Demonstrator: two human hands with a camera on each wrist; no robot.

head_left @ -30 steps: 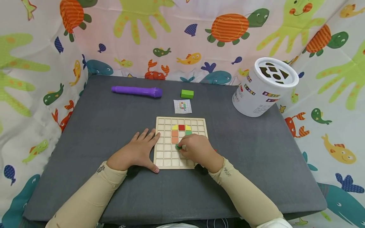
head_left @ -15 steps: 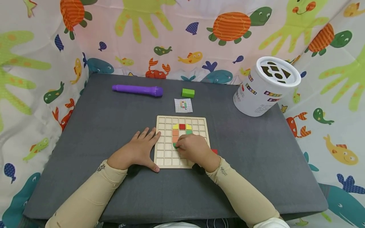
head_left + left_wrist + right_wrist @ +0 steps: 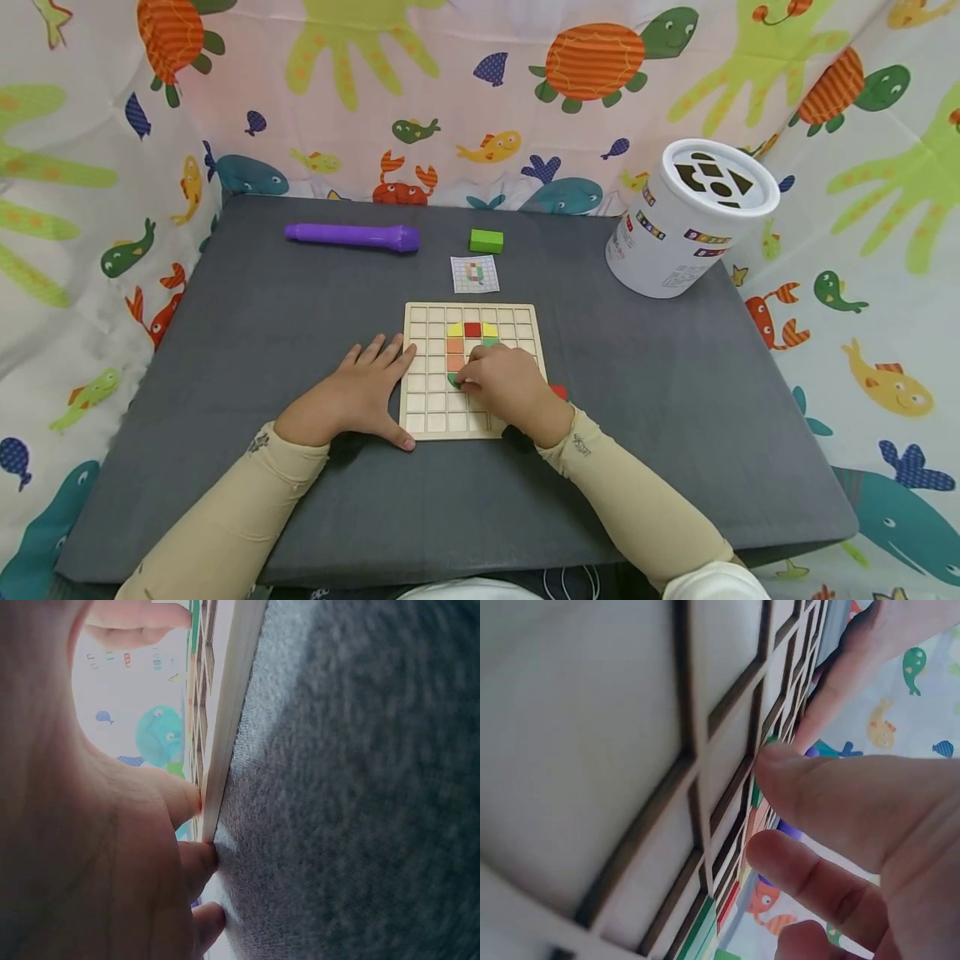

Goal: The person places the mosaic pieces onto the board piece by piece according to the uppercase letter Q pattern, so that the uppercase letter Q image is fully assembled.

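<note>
A wooden grid board (image 3: pixel 427 425) lies on the grey table. Yellow, red, orange and green flat pieces fill some cells, including a red piece (image 3: pixel 472 330) and an orange piece (image 3: pixel 455 345). My right hand (image 3: pixel 506 387) pinches a small green piece (image 3: pixel 453 380) with rounded edge, at the cell just below the orange ones; its fingertips partly cover it. In the right wrist view the thumb (image 3: pixel 817 795) touches that green piece. My left hand (image 3: pixel 352 396) lies spread along the board's left side, fingertips and thumb against the edge.
Behind the board are a printed pattern card (image 3: pixel 475 274), a green block (image 3: pixel 487 242) and a purple tube (image 3: pixel 352 237). A white bucket (image 3: pixel 667 250) with shaped holes in its lid stands back right. Something red (image 3: pixel 558 392) shows beside the right wrist.
My right hand has moved slightly left, bringing the green piece into the column under the orange pieces. The left hand stays at the board's edge. The head view has shifted a little.
</note>
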